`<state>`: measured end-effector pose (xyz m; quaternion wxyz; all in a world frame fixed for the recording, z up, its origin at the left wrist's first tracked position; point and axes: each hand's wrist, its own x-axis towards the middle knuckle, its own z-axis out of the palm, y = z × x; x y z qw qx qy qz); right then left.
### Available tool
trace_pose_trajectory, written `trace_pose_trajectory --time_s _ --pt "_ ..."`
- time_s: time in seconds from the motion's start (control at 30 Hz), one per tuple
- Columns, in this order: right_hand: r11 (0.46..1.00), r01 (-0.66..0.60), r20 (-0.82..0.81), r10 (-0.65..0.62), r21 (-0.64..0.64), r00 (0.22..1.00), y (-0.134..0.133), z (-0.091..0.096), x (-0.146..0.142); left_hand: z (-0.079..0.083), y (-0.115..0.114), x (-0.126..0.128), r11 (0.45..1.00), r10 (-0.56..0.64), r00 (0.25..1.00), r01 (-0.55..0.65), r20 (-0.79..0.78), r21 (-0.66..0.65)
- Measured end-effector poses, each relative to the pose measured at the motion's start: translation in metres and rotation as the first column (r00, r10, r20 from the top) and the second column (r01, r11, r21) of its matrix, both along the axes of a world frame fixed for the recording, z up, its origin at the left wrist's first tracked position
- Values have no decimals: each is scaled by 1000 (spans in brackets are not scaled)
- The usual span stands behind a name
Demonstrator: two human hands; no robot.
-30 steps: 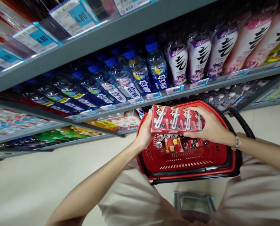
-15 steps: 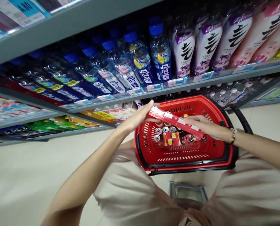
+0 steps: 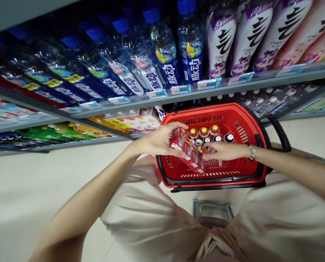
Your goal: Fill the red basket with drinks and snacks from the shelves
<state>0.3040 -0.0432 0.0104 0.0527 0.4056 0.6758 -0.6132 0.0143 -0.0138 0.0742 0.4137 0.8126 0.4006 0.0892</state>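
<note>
My left hand (image 3: 162,142) grips the upper left end of a red, plastic-wrapped pack (image 3: 186,151), which tilts down to the right over a red shopping basket (image 3: 175,180). My right hand (image 3: 221,151) is above the basket beside the pack's right side. Its fingers are partly bent and apart, with the fingertips close to the pack; whether they touch it I cannot tell. Several bottles with yellow caps (image 3: 204,131) stand in the basket, with dark bottles with white caps (image 3: 217,138) and a can (image 3: 198,142) in front of them. The pack and my right hand cover the contents nearer to me.
Shelves ahead hold blue-capped drink bottles (image 3: 191,47) and purple-and-white bottles (image 3: 222,43) behind a price-tag rail (image 3: 182,90). Lower down lie green bottles (image 3: 50,134) and cartons (image 3: 140,122). The basket's black handle (image 3: 279,134) juts right. A grey frame (image 3: 213,209) shows between my knees.
The red pack has turned to show its plastic-wrapped face and tipped more steeply. My right hand has come off its far end. The yellow-capped bottles have come into clearer view.
</note>
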Motion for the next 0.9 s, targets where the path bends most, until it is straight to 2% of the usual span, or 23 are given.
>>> trace_pose_trajectory --time_s 0.13,0.23,0.43,0.6,0.73,0.9 --pt "997 -75 122 73 14 990 7 -1 6 -9 -9 4 995 -94 965 102 -245 20" --pt "995 -97 155 96 -1 983 8 0 10 -29 -8 7 987 -141 910 160 -391 15" --pt "986 -166 288 163 -15 944 7 0 16 -82 10 16 976 -200 830 217 -520 -29" --pt "942 -303 354 238 141 905 9 4 18 -113 20 35 967 -227 781 254 -582 -36" --pt "883 -379 421 244 276 874 12 8 21 -125 21 48 966 -209 767 257 -607 -7" --pt "874 -397 443 248 282 861 14 7 27 -125 24 50 950 -244 757 311 -606 7"
